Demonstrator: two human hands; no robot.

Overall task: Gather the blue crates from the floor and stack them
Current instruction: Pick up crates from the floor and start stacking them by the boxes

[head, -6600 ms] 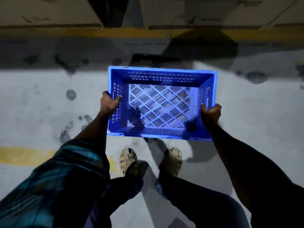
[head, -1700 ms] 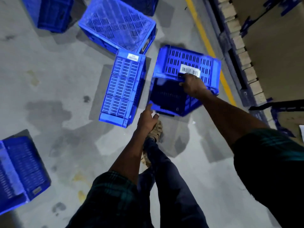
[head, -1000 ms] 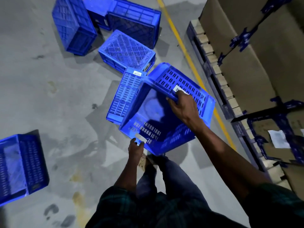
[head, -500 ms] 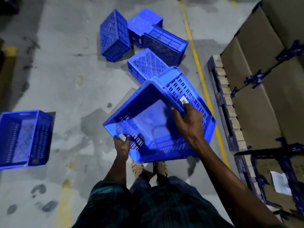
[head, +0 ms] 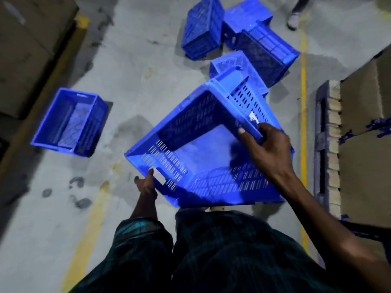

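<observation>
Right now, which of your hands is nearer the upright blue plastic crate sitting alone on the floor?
Left. The left hand grips the held blue crate's near corner, closer to the upright blue plastic crate; the right hand grips the opposite rim.

Bright blue all over the held crate (head: 203,157), walls pierced with rows of short slots, a small white label (head: 252,117) on one side. Same vivid blue on the upright crate (head: 69,121) to the left, its base a paler lattice. Blue again on the cluster of crates (head: 239,39) farther off, ribbed and meshed. Grey concrete floor (head: 131,81), mottled with darker stains and blotches, crossed by yellow painted lines (head: 303,85). Dull brown cardboard boxes (head: 364,115) bound with blue strapping. Pale wooden pallet blocks (head: 334,144). Dark teal-and-black checked shirt sleeve (head: 139,233).
</observation>
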